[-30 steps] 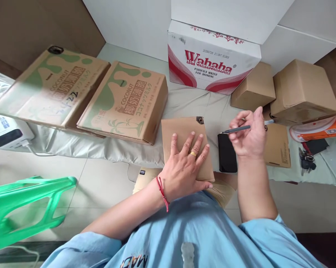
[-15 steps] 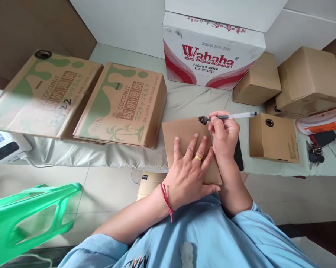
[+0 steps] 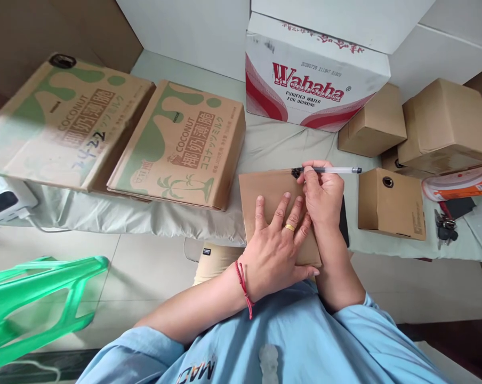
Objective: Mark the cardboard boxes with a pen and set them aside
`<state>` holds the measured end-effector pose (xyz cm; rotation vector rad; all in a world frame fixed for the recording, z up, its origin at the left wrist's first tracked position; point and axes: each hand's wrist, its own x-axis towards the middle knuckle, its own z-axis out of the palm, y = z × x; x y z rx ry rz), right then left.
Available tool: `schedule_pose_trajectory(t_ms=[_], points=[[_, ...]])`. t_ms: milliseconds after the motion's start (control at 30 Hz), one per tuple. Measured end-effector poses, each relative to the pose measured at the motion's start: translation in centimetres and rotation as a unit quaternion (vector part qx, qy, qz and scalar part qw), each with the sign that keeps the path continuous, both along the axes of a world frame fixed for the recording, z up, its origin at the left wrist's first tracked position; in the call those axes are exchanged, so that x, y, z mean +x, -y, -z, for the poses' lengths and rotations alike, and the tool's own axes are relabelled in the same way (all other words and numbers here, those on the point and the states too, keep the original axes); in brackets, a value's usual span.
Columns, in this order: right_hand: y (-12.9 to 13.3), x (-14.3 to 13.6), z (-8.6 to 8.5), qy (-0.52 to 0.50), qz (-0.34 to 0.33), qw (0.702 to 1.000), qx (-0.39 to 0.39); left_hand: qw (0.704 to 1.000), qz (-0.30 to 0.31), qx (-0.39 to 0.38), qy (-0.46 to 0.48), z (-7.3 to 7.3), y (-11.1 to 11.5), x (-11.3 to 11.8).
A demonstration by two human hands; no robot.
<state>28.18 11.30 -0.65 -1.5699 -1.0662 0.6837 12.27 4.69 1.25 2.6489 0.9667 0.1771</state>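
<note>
At near edge of table [image 3: 271, 149], we hold cardboard box [image 3: 263, 185] under flat left hand [image 3: 275, 249], fingers apart. Right hand [image 3: 324, 196] has grip clamped on pen [image 3: 339, 170], tip at black patch [image 3: 296, 173] on box's far right corner.

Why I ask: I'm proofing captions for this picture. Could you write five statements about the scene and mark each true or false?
1. The right hand holds a pen. True.
2. The left hand is raised clear of the cardboard. False: the left hand lies spread on the brown cardboard.
3. A red bracelet is on the left wrist. True.
4. The plastic stool is blue. False: the stool is green.
5. The Wahaha carton stands right of both coconut cartons. True.
</note>
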Motion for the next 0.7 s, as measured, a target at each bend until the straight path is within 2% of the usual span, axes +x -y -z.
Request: schedule_pose_trajectory(t_ms=[300,567,700], points=[[0.33,-0.22,-0.48,0.008,0.023,1.000,-0.014,1.000,0.001,-0.004,-0.005,-0.15,-0.01,0.01],[0.74,-0.28,-0.71,0.074,0.092,0.993,0.015,1.000,0.004,-0.002,-0.002,-0.10,-0.01,-0.07],[0.62,-0.37,-0.57,0.046,0.072,0.995,0.044,1.000,0.003,0.002,-0.001,-0.10,-0.02,-0.03]])
